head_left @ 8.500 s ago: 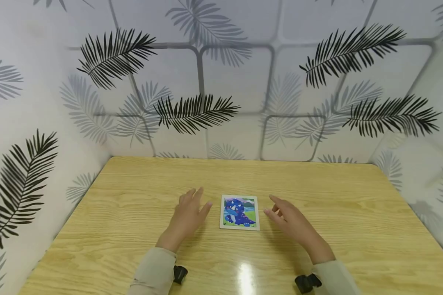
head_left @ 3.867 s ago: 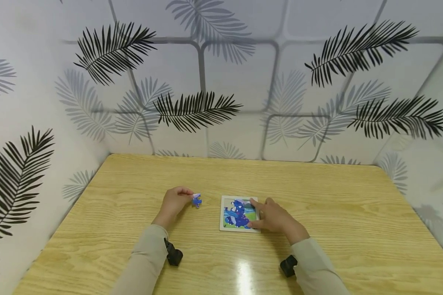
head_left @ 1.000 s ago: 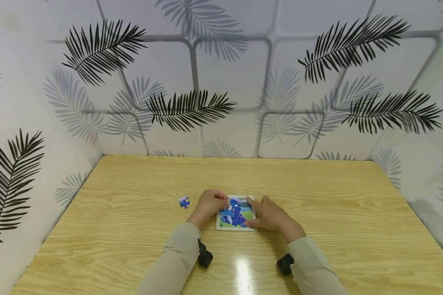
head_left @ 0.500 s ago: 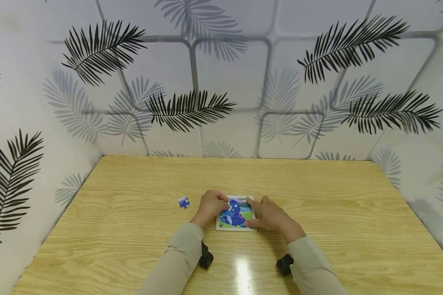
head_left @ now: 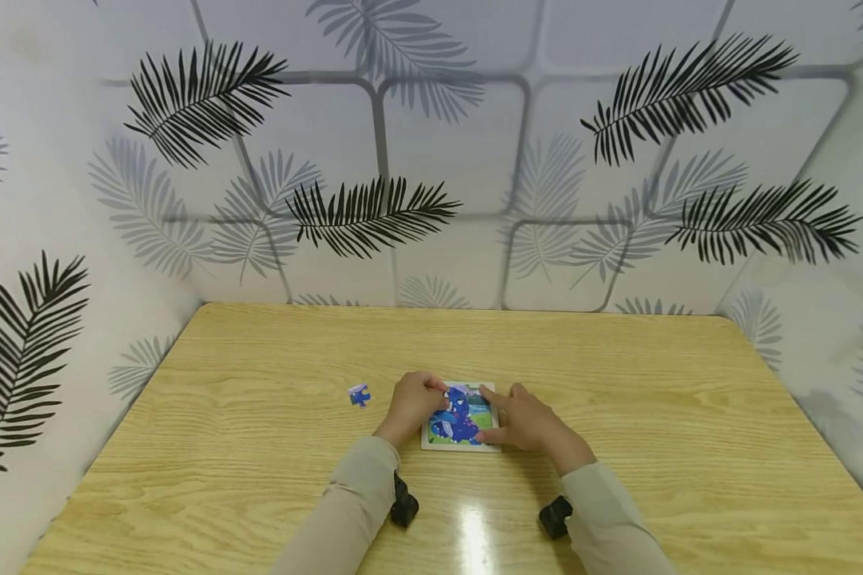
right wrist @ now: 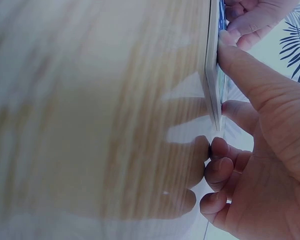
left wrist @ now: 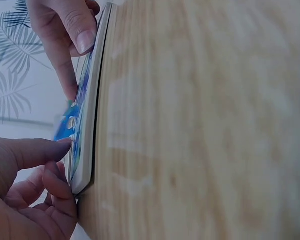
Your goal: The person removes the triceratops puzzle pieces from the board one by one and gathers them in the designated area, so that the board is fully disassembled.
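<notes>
A square jigsaw puzzle (head_left: 463, 431) with a blue dinosaur picture lies flat in a white frame on the table. My left hand (head_left: 410, 405) is over its upper left corner. In the left wrist view, the thumb and finger of that hand pinch a blue puzzle piece (left wrist: 65, 127), which stands tilted up from the picture. My right hand (head_left: 530, 419) rests on the right side of the puzzle, its thumb and forefinger pressing on the picture and its other fingers curled beside the frame. My left fingers hide the puzzle's upper left part.
A loose blue and lilac puzzle piece (head_left: 359, 394) lies on the wooden table (head_left: 259, 447), left of the left hand. A wall with leaf patterns (head_left: 453, 160) rises behind the table's far edge.
At first the puzzle was whole and both hands were off it. Then my left hand took out a piece and laid it at left. Over the last second the hands barely move.
</notes>
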Motion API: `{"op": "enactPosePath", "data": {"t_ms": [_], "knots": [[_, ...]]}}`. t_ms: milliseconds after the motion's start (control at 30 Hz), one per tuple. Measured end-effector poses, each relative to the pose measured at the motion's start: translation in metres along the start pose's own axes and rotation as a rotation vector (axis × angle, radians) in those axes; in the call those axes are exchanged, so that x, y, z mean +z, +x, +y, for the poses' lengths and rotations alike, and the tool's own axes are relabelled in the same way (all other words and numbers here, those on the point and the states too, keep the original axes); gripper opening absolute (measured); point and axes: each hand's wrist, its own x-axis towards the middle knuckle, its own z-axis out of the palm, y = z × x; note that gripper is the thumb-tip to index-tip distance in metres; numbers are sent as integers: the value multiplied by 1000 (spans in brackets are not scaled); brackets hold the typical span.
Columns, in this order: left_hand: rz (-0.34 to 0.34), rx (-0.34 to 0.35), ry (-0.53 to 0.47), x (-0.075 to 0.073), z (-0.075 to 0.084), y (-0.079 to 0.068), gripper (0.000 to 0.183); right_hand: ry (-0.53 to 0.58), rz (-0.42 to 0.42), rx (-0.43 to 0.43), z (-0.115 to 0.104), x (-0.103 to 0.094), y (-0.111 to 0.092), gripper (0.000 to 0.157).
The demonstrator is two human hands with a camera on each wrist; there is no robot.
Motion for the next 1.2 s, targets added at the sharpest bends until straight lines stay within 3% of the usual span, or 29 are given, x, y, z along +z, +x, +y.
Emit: {"op": "enactPosePath", "data": {"t_ms": [400, 833, 1067, 1200], "knots": [[-2, 35, -38, -3, -2, 0, 7, 8, 5, 0, -1, -1, -1, 78], [-46, -15, -137, -6, -6, 2, 5, 20, 0, 5, -2, 0, -1, 77], [-81, -55, -256, -18, -14, 2, 5, 18, -7, 2, -3, 0, -1, 78], [-52, -53, -256, -29, -16, 4, 5, 8, -8, 12, -2, 0, -1, 79]]}}
